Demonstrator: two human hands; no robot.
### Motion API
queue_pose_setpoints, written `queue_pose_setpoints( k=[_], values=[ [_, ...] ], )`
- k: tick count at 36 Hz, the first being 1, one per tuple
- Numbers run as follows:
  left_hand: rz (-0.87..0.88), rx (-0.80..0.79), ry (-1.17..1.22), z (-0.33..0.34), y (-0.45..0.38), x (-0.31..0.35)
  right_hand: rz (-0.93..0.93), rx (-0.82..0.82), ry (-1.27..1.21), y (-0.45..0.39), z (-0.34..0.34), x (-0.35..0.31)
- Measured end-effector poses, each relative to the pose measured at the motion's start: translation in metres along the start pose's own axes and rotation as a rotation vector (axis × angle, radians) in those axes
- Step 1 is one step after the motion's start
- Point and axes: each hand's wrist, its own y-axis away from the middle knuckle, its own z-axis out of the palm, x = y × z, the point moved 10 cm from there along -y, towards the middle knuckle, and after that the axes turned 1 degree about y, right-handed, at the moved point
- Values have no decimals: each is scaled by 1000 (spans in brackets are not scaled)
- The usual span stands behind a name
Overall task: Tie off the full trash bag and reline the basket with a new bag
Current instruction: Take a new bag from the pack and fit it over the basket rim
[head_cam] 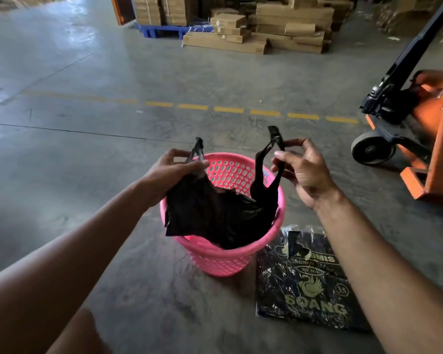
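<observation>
A pink perforated plastic basket (223, 259) stands on the concrete floor in front of me. A black plastic bag (215, 213) hangs over it, its lower part inside the basket's mouth. My left hand (172, 172) pinches the bag's left handle above the basket's left rim. My right hand (302, 169) pinches the right handle between thumb and fingers, held a little higher. The two handles are apart. A flat pack of black bags (304, 284) with gold print lies on the floor just right of the basket.
An orange pallet jack (420, 129) with a black handle and grey wheel stands close on the right. Stacked cardboard boxes (266, 26) and a blue pallet (164, 30) fill the far side. A dashed yellow line (228, 109) crosses the floor.
</observation>
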Motion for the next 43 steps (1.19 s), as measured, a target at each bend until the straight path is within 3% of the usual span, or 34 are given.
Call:
queue_pose_setpoints(
  k=[6, 11, 18, 21, 24, 29, 32, 36, 40, 43],
  values=[
    [96, 23, -204, -16, 11, 3, -259, 37, 398, 18, -25, -22],
    [187, 129, -293, -28, 28, 12, -290, 78, 717, 32, -40, -7],
    [224, 281, 239, -65, 36, 31, -111, 150, 922, 38, -76, 20],
    [297, 403, 322, -93, 41, 44, -65, 166, 1026, 37, -90, 25],
    [426, 491, 190, -115, 55, 54, -40, 186, 1117, 37, -107, 31],
    [618, 288, -336, -102, 65, 55, 81, 125, 1195, 32, -128, 52],
    [547, 114, -573, -95, 61, 21, 144, 107, 1254, 32, -136, 57],
    [419, 36, -879, -107, 62, -21, 247, 67, 1349, 41, -137, 53],
    [285, -68, -930, -117, 69, -55, 367, -61, 1431, 50, -131, 61],
    [299, -75, -933, -115, 79, -60, 468, -160, 1429, 57, -126, 76]
  ],
)
